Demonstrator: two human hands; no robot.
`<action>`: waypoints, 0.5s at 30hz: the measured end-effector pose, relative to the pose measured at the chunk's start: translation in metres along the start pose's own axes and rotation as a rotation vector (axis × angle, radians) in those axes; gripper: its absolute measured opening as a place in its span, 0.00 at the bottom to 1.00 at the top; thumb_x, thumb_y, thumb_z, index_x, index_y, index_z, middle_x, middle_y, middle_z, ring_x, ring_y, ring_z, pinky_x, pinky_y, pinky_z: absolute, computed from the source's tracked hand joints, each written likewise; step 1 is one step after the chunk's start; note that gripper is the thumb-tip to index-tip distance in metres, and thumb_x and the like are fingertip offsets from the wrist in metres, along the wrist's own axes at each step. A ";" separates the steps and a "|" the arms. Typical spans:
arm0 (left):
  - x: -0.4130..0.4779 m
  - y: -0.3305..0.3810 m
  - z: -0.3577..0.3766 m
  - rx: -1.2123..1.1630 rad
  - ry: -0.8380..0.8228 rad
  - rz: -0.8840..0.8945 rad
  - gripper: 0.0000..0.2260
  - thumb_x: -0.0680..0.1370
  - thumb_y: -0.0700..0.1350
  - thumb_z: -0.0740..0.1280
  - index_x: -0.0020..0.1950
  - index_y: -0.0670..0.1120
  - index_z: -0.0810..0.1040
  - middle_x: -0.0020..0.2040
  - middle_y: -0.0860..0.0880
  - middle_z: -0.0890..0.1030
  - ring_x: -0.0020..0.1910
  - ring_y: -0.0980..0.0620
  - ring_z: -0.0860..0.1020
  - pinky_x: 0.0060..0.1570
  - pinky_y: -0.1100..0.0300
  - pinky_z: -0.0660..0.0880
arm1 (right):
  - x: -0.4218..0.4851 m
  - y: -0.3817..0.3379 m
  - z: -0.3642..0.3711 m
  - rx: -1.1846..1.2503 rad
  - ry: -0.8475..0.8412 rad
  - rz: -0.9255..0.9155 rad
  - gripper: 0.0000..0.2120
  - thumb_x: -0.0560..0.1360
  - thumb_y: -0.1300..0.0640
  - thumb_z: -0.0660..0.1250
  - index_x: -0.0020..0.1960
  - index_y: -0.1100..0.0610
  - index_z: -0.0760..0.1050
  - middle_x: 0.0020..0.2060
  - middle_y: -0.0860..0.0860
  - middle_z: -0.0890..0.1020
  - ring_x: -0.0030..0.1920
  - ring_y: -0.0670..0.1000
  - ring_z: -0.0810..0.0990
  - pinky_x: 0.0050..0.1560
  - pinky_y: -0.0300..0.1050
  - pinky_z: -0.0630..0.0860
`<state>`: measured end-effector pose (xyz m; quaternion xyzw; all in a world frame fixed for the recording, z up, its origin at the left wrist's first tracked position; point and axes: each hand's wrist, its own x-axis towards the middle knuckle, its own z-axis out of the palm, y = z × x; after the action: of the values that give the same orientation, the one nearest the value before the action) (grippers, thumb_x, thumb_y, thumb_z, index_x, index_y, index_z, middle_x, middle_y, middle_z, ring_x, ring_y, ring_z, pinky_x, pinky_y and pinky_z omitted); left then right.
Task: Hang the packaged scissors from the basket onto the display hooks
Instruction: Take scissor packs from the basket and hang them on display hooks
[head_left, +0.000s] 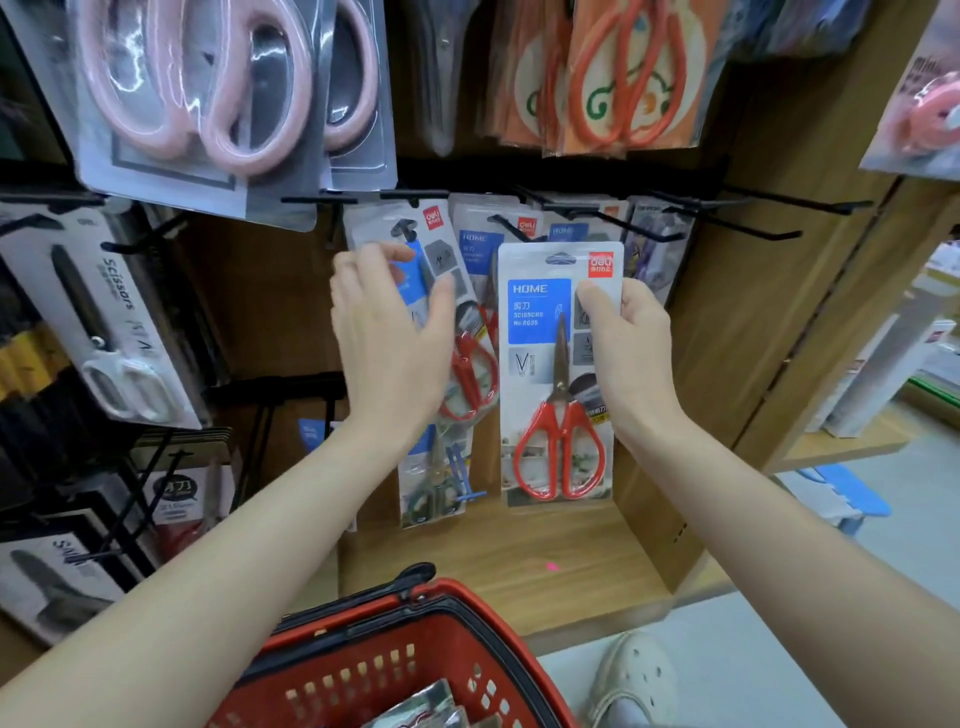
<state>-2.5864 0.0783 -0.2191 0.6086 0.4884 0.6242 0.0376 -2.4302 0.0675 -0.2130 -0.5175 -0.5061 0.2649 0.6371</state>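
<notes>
My right hand (631, 343) has its grip closed on the upright scissors pack (558, 374), its hang hole just below the display hooks (613, 218), while my open left hand (389, 338) rests on the hung packs (410, 244).

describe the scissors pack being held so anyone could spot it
On the wooden display wall, just above the red basket, the right hand holds a scissors pack. Unlike its hanging neighbours, it is off the hooks, unobstructed, showing red handles.

One camera only, worn on the head. It looks forward and slightly down, very close to the display hooks (769, 208), with both forearms reaching in and the red basket (395, 675) at the bottom edge.
</notes>
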 end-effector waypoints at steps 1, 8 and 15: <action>0.000 0.009 0.003 -0.087 -0.070 -0.053 0.09 0.78 0.47 0.65 0.56 0.46 0.72 0.46 0.56 0.70 0.46 0.59 0.70 0.46 0.71 0.65 | 0.000 -0.001 0.000 -0.007 -0.009 0.013 0.06 0.79 0.53 0.60 0.45 0.55 0.71 0.49 0.56 0.81 0.52 0.56 0.81 0.54 0.60 0.78; 0.004 0.036 0.017 -0.352 -0.368 -0.189 0.01 0.78 0.44 0.66 0.48 0.50 0.76 0.46 0.51 0.81 0.47 0.54 0.80 0.50 0.53 0.78 | -0.005 -0.005 -0.006 -0.009 -0.142 0.025 0.10 0.79 0.54 0.61 0.55 0.59 0.76 0.48 0.52 0.82 0.51 0.51 0.82 0.50 0.51 0.79; 0.010 0.041 0.025 -0.311 -0.327 -0.115 0.02 0.79 0.44 0.66 0.49 0.46 0.76 0.43 0.48 0.81 0.44 0.51 0.80 0.47 0.53 0.78 | 0.006 -0.018 -0.010 0.025 -0.144 -0.131 0.04 0.79 0.58 0.63 0.48 0.55 0.76 0.43 0.54 0.81 0.43 0.48 0.79 0.45 0.41 0.76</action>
<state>-2.5463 0.0777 -0.1910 0.6596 0.4075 0.5820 0.2453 -2.4225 0.0631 -0.1940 -0.4549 -0.5799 0.2658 0.6214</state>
